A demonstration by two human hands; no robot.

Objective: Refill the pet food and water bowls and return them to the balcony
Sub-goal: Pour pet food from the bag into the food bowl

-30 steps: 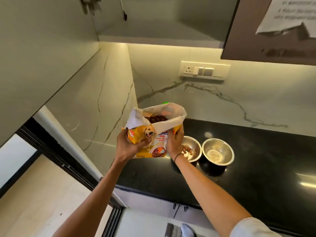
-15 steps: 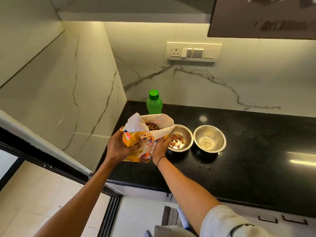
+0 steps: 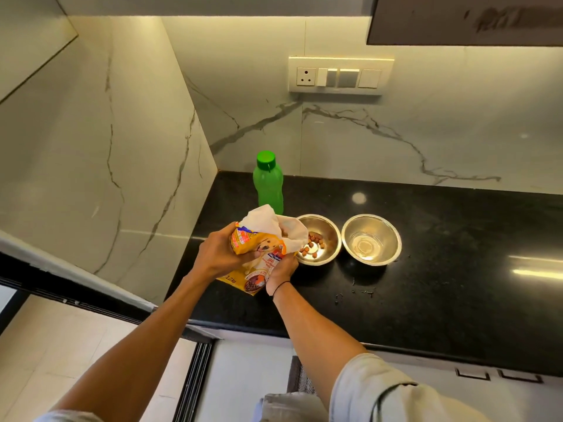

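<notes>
A yellow pet food bag (image 3: 259, 249) with a dog picture is tilted to the right, its open white mouth over the left steel bowl (image 3: 327, 236). My left hand (image 3: 217, 255) grips the bag's upper left side. My right hand (image 3: 281, 268) holds its lower right side beside the bowl. Brown kibble (image 3: 312, 246) lies in that bowl. The right steel bowl (image 3: 371, 239) holds a little clear water. A green bottle (image 3: 268, 184) with a green cap stands behind the bag.
Both bowls sit on a black counter (image 3: 426, 284) in a corner of marble walls. Small crumbs (image 3: 355, 292) lie in front of the bowls. A socket and switch panel (image 3: 339, 75) is on the back wall. A cabinet (image 3: 463, 19) hangs overhead at right.
The bag has come down and tipped toward the left bowl, which now holds more kibble. The view has dropped, bringing the green bottle into sight.
</notes>
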